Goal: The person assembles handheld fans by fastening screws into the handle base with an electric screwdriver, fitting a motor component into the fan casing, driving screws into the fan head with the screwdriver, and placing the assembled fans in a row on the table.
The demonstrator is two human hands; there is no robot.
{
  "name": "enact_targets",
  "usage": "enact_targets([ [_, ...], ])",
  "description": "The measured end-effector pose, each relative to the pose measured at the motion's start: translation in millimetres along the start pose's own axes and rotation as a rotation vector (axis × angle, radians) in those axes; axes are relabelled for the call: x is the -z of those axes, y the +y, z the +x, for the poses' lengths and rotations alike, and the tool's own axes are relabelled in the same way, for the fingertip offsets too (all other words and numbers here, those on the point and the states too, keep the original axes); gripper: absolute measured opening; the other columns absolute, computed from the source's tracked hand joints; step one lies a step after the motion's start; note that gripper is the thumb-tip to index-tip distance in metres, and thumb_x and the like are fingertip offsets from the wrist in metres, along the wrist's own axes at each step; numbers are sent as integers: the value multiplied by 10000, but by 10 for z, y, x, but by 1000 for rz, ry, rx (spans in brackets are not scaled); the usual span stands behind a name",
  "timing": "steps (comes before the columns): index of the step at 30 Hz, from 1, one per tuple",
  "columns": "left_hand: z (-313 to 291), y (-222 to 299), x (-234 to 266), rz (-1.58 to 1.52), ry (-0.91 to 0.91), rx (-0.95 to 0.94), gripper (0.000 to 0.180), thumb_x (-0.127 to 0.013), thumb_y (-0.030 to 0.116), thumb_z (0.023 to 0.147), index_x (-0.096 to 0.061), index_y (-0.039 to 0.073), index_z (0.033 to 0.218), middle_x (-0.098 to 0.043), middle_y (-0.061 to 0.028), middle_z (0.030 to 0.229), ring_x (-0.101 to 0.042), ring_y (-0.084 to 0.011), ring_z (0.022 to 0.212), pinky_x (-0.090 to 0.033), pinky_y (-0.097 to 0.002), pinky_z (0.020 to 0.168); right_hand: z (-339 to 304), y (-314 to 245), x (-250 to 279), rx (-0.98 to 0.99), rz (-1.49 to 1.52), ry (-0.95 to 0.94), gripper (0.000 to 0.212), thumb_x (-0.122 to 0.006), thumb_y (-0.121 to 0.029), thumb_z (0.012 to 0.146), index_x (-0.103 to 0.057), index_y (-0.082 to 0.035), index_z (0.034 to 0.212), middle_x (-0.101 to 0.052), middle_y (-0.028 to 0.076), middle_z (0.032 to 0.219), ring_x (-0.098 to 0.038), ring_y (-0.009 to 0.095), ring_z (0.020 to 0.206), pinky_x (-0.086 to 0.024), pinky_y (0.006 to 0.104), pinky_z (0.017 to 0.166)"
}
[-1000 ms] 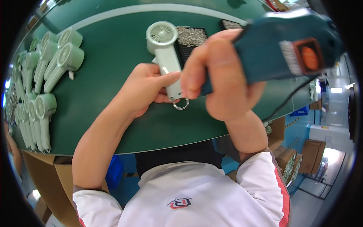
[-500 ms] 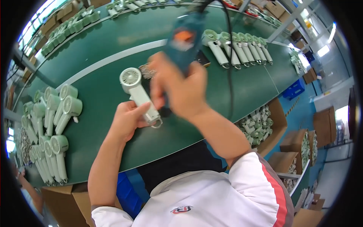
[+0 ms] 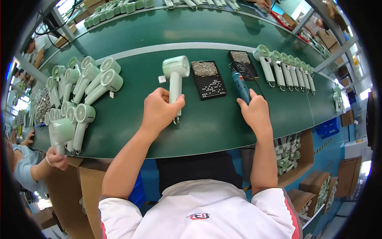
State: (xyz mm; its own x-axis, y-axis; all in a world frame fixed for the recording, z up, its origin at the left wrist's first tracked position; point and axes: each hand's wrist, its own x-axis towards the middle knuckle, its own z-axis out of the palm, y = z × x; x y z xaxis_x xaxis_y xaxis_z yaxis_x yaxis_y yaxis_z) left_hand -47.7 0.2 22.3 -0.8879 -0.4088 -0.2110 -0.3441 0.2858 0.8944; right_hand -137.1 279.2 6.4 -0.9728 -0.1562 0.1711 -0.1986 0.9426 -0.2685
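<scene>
While the left hand [image 3: 160,108] is wrapped around the handle of a pale green handheld fan [image 3: 175,77] lying flat on the green table [image 3: 207,127], fingers curled shut over the handle near its lower end, the right hand [image 3: 254,112] is closed round the rear end of a blue electric screwdriver [image 3: 241,87] that rests tip-away on the table, right of the fan. Fan head points away from the person; the black screw tray [image 3: 208,79] sits just right of the fan, between fan and screwdriver, and a second dark tray [image 3: 242,59] lies beyond the screwdriver. Left of the fan, a pile of similar fans [image 3: 81,89]; far right of it, a neat row of fans [image 3: 284,67]. At far left a co-worker's hand [image 3: 57,159] holds another fan at the table edge. To do this step well, likely: keep the fan pinned flat so it cannot roll, grip low on the handle and clear of any screw hole, keep the screwdriver cord off the screw tray, and bring the bit in square to the handle. Whether a screw is seated, cannot tell.
</scene>
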Motion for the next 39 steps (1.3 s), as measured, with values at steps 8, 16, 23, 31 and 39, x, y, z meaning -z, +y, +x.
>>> enact_targets([
  [8, -388, -260, -24, 715, 426, -466, 369, -817, 263, 796, -573, 4, 890, -663, -157, 793, -687, -350, 720, -569, -404, 644, -101, -168, -4, -35, -175, 24, 623, -725, -346, 946, -580, 78, 1379, -677, 260, 1050, -681, 402, 1001, -549, 458, 868],
  [16, -680, -263, -238, 848, 358, -426, 460, -828, 322, 813, -568, -31, 953, -604, -203, 916, -660, -351, 827, -565, -407, 680, -234, -116, -191, 73, -266, 89, 591, -670, -259, 990, -514, 137, 1400, -657, 298, 1231, -633, 407, 1190, -480, 431, 1058],
  [23, -886, -216, -317, 654, 212, -374, 581, -816, 379, 841, -595, -89, 1106, -622, -219, 905, -686, -375, 773, -579, -428, 686, -405, -121, -159, 484, -313, 187, 428, -629, -91, 994, -564, 106, 1368, -590, 271, 1415, -556, 391, 1354, -440, 432, 1156],
  [31, 53, -160, 660, 294, -74, -658, 706, -814, 51, 748, -576, 48, 1412, -702, -145, 1179, -685, -277, 1067, -574, -414, 888, -179, -470, 188, 673, 68, 191, 264, -654, -52, 971, -713, 19, 1219, -706, 209, 1209, -683, 341, 1121, -552, 420, 957],
  [39, 765, -111, 594, -2, -726, -546, 676, -927, 106, 737, -648, -4, 1343, -742, -92, 1160, -681, -145, 1008, -550, -319, 929, 235, -1445, 354, 836, 171, -185, 455, -865, -250, 812, -726, -9, 1173, -672, 150, 1004, -667, 297, 837, -528, 396, 743],
])
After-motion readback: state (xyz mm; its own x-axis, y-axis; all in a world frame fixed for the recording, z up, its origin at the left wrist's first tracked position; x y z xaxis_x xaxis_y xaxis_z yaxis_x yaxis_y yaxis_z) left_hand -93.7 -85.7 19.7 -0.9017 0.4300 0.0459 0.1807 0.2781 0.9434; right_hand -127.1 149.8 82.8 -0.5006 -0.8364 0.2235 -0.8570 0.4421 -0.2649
